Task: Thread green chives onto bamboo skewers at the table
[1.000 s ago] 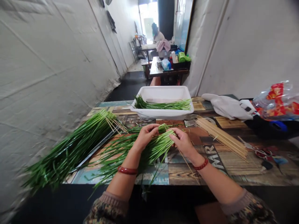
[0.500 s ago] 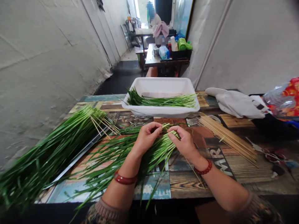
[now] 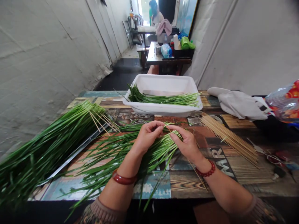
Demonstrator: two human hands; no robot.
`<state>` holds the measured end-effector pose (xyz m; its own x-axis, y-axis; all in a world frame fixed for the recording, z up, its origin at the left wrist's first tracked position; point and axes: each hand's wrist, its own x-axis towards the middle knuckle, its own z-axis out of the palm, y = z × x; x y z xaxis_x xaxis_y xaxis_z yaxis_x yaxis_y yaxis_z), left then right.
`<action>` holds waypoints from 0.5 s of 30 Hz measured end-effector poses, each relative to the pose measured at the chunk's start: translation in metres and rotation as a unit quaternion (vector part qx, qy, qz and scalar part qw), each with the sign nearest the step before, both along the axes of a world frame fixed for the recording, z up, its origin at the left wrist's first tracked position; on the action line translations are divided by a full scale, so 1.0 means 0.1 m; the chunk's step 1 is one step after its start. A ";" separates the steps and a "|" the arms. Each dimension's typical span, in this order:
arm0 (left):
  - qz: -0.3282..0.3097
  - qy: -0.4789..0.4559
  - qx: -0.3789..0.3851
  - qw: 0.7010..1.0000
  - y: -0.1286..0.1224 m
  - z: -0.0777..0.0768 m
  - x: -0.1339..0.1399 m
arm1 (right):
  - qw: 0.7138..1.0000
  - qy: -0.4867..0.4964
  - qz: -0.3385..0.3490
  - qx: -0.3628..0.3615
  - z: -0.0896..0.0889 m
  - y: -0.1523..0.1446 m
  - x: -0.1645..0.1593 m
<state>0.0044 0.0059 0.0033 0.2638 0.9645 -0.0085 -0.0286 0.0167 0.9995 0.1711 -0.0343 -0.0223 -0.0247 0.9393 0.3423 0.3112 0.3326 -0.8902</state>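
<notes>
My left hand [image 3: 150, 132] is closed in a pinch on the pale stalk ends of a few garlic chives [image 3: 167, 124]. Close beside it, my right hand [image 3: 185, 141] has thumb and forefinger closed around a thin bamboo skewer [image 3: 197, 174]. Its tip shows between my hands, and its tail comes out below my right wrist. Under both hands, loose garlic chives [image 3: 105, 158] lie spread, pale ends to the right and green leaves toward the front left. My fingers hide where skewer and stalks meet.
At left lies a big chive pile [image 3: 58, 140] with several skewers by a metal strip [image 3: 77, 154]. A white tub [image 3: 161, 110] holding chives stands behind. To the right are bundled skewers [image 3: 230, 140], scissors [image 3: 259, 147] and a grey cap [image 3: 240, 104]. A person [image 3: 157, 17] is far back.
The view has shifted slightly. My hands stay at nearly the same spot over the chives, with the fingertips still close together.
</notes>
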 end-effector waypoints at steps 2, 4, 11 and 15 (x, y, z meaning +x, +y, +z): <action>-0.002 -0.004 -0.007 1.000 0.00 0.00 0.00 | 1.000 -0.003 0.002 -0.002 0.00 0.00 0.00; 0.000 -0.004 -0.012 1.000 0.00 0.00 0.00 | 1.000 -0.003 0.003 -0.003 -0.01 0.01 0.00; -0.001 0.005 -0.013 1.000 0.00 -0.02 0.01 | 1.000 0.004 -0.009 -0.013 0.01 0.01 -0.01; -0.001 0.005 -0.007 1.000 0.00 -0.03 0.01 | 1.000 0.009 -0.008 -0.016 0.01 0.00 -0.01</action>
